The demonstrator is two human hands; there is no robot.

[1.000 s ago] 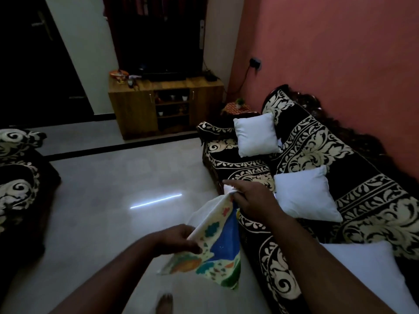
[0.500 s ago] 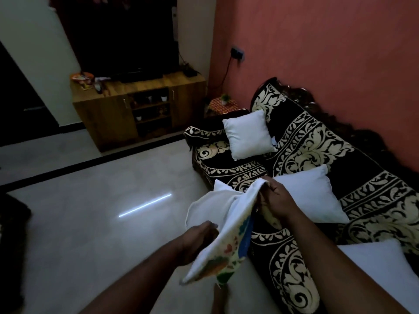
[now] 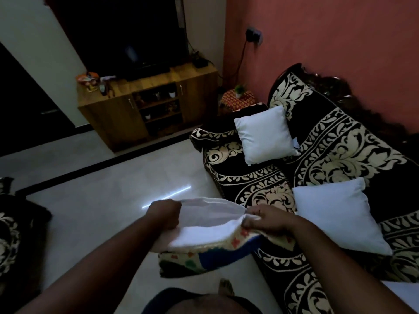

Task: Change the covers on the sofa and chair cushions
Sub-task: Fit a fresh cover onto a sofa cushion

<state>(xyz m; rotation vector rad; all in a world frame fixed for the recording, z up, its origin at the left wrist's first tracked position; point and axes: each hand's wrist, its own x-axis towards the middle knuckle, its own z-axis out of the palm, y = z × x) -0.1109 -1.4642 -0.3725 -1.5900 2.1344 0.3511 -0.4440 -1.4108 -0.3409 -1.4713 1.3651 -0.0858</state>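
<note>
A colourful patterned cushion cover (image 3: 204,254) with a white lining hangs in front of me, its mouth spread wide. My left hand (image 3: 163,215) grips the left edge of the opening and my right hand (image 3: 267,219) pinches the right edge. Two bare white cushions lie on the black-and-cream sofa (image 3: 335,155) to the right: the far one (image 3: 265,134) leans against the backrest, the near one (image 3: 337,215) lies just beyond my right hand. A corner of a third white cushion (image 3: 403,291) shows at the bottom right edge.
A wooden TV cabinet (image 3: 145,103) with a dark television stands against the far wall. A small side table with a plant (image 3: 238,96) sits beside the sofa's far arm. Part of a patterned chair (image 3: 13,225) is at the left. Pale glossy floor lies between.
Both hands have pulled the cover's opening apart, so its white inside now faces up. The view has dropped lower and the cover has moved nearer the sofa's front edge.
</note>
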